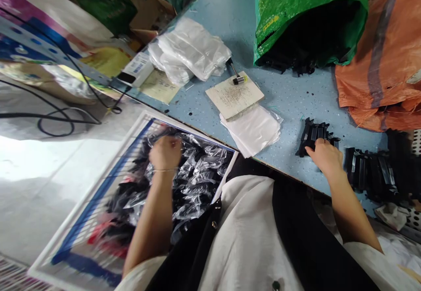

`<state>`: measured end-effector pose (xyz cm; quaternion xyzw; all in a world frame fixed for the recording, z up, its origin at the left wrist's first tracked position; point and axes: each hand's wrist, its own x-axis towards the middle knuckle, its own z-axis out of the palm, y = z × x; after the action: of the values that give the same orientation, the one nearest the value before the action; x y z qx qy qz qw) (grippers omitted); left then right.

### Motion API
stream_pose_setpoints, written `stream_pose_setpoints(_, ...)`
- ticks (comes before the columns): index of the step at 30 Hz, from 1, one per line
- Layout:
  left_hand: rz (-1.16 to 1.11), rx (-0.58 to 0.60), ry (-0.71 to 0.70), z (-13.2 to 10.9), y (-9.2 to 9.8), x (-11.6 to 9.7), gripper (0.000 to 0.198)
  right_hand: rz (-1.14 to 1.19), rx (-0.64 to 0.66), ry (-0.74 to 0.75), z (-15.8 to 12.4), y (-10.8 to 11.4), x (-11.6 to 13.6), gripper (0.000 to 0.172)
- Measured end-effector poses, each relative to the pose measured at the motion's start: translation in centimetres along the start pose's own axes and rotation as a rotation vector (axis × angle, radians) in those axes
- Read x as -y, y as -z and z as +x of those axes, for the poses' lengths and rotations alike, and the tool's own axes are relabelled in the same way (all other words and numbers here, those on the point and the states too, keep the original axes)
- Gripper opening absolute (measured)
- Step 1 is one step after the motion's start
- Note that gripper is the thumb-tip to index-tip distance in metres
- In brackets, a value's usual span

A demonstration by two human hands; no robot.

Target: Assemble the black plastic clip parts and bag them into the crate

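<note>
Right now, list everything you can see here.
speckled table: one, pale blue, ahead.
green sack: one, green, far table end.
orange woven sack: one, orange, right of green sack.
clear plastic bags: one bundle, whitish, on table.
flat white bags: one stack, white, table edge.
board: one, cream, on the flat white bags.
hammer: one, metal, at board's far edge.
black moulded parts: two heaps, black, table right.
wire crate: one, white and blue, below table edge.
bagged black parts: many, black, in the crate.
left hand: in the crate, on bagged black parts.
right hand: on black moulded parts.

Left hand [165,152] curled, back up; right hand [324,157] palm down; 2 hands well apart.
</note>
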<state>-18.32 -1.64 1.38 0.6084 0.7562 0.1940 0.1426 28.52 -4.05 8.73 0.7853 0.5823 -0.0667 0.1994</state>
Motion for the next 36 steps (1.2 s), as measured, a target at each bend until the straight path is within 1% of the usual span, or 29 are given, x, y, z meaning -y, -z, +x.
stream_pose_setpoints(1, -0.007, -0.014, -0.038, -0.1, -1.8, -2.9, 0.016, 0.002, -0.006, -0.008, -0.1, -0.1, 0.2, 0.04)
stream_pose_setpoints(2, -0.038, 0.029, -0.139, -0.5, -3.6, -6.2, 0.017, 0.004, -0.011, -0.014, -0.1, -0.2, 0.4, 0.039)
stream_pose_setpoints(4, -0.105, 0.159, -0.501, -1.8, -7.2, -12.8, 0.018, 0.014, -0.009, -0.012, -0.1, -0.6, 0.8, 0.038)
stream_pose_setpoints(5, -0.075, 0.19, -0.59, -2.4, -8.7, -15.8, 0.016, 0.026, -0.005, -0.003, -0.1, -0.9, 0.8, 0.036)
stream_pose_setpoints(6, -0.029, 0.232, -0.636, -2.7, -9.9, -18.2, 0.012, 0.051, -0.003, 0.008, 0.0, -1.3, 0.6, 0.034)
stream_pose_setpoints(7, 0.005, 0.267, -0.634, -2.8, -10.8, -20.0, 0.013, 0.101, -0.008, 0.019, 0.1, -1.7, 0.3, 0.031)
stream_pose_setpoints(8, 0.016, 0.29, -0.602, -2.6, -11.4, -21.1, 0.014, 0.188, -0.017, 0.029, 0.3, -2.2, -0.2, 0.029)
stream_pose_setpoints(9, -0.014, 0.313, -0.553, -2.0, -11.7, -21.5, 0.014, 0.324, -0.021, 0.038, 0.3, -2.7, -0.7, 0.028)
stream_pose_setpoints(11, -0.179, 0.365, -0.427, -0.5, -11.6, -21.0, 0.012, 0.742, 0.018, 0.06, 0.2, -3.8, -1.7, 0.028)
stream_pose_setpoints(13, -0.413, 0.438, -0.288, 1.2, -11.4, -19.7, 0.014, 1.232, 0.14, 0.099, -0.5, -4.8, -1.9, 0.028)
stream_pose_setpoints(14, -0.522, 0.481, -0.216, 1.8, -11.3, -19.0, 0.015, 1.454, 0.213, 0.118, -1.0, -5.2, -1.6, 0.029)
stream_pose_setpoints(16, -0.676, 0.529, -0.096, 2.7, -11.4, -18.1, 0.009, 1.8, 0.361, 0.145, -2.1, -6.0, -0.4, 0.031)
stream_pose_setpoints(17, -0.71, 0.536, -0.073, 2.9, -11.5, -17.9, 0.006, 1.923, 0.456, 0.155, -2.6, -6.4, 0.5, 0.031)
stream_pose_setpoints(18, -0.716, 0.534, -0.081, 3.0, -11.7, -17.7, 0.01, 2.017, 0.571, 0.167, -3.0, -6.7, 1.5, 0.031)
stream_pose_setpoints(19, -0.704, 0.518, -0.122, 3.0, -11.8, -17.6, 0.017, 2.084, 0.706, 0.182, -3.2, -7.1, 2.6, 0.032)
stream_pose_setpoints(21, -0.66, 0.448, -0.271, 2.9, -11.9, -17.4, 0.031, 2.159, 0.982, 0.208, -3.4, -7.8, 4.4, 0.033)
stream_pose_setpoints(22, -0.643, 0.401, -0.357, 2.7, -11.8, -17.4, 0.035, 2.189, 1.082, 0.218, -3.3, -8.1, 5.2, 0.034)
stream_pose_setpoints(23, -0.633, 0.345, -0.442, 2.2, -11.6, -17.4, 0.037, 2.221, 1.142, 0.225, -3.1, -8.4, 5.8, 0.034)
stream_pose_setpoints(24, -0.632, 0.292, -0.528, 1.6, -11.2, -17.4, 0.037, 2.253, 1.166, 0.232, -2.9, -8.6, 6.4, 0.035)
stream_pose_setpoints(25, -0.638, 0.248, -0.616, 0.8, -10.7, -17.5, 0.038, 2.278, 1.157, 0.241, -2.7, -8.7, 6.9, 0.036)
stream_pose_setpoints(26, -0.652, 0.219, -0.705, -0.3, -10.1, -17.7, 0.038, 2.291, 1.12, 0.253, -2.6, -8.6, 7.3, 0.038)
stream_pose_setpoints(27, -0.676, 0.205, -0.791, -1.6, -9.3, -18.0, 0.04, 2.285, 1.056, 0.267, -2.5, -8.5, 7.6, 0.039)
stream_pose_setpoints(29, -0.74, 0.21, -0.931, -4.1, -7.6, -18.5, 0.045, 2.209, 0.85, 0.296, -2.5, -7.7, 8.1, 0.04)
stream_pose_setpoints(31, -0.791, 0.239, -0.987, -6.1, -6.0, -18.9, 0.052, 2.111, 0.657, 0.31, -2.9, -6.4, 8.3, 0.039)
stream_pose_setpoints(33, -0.778, 0.273, -1.006, -7.3, -4.8, -18.8, 0.058, 1.95, 0.478, 0.32, -3.6, -4.9, 8.2, 0.033)
stream_pose_setpoints(36, -0.662, 0.294, -1.04, -7.9, -3.9, -18.1, 0.068, 1.559, 0.164, 0.381, -4.8, -3.1, 8.1, 0.02)
